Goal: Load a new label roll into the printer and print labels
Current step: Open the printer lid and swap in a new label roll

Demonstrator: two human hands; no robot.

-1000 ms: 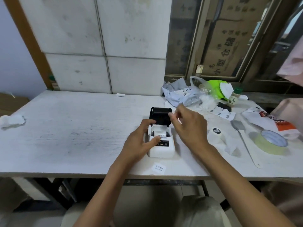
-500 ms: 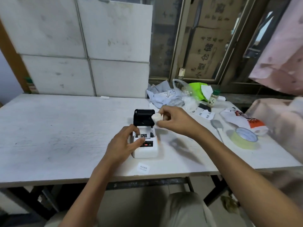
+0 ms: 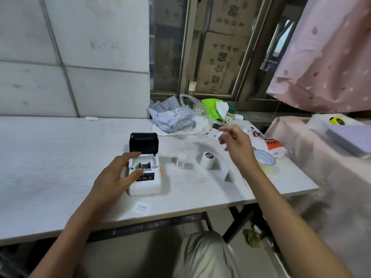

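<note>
One printer [image 3: 143, 177] is lying lengthwise, open lid toward 12 o'clock, the left hand [image 3: 114, 177] spreading wide fingers on it. Two rolls, a small roll [image 3: 181, 160] and a big roll [image 3: 206, 160], are sitting at its 3 o'clock. The right hand [image 3: 235, 141] is hovering, fingers slack, empty.

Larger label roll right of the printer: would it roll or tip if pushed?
The larger label roll seems to stand on end, so a push likely tips it; being cylindrical, it could then roll. Wound paper, probably firm, light.

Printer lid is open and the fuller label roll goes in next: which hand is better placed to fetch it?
Right. The right hand hangs open, free, near the fuller label roll; the left hand rests on the printer, farther away.
</note>
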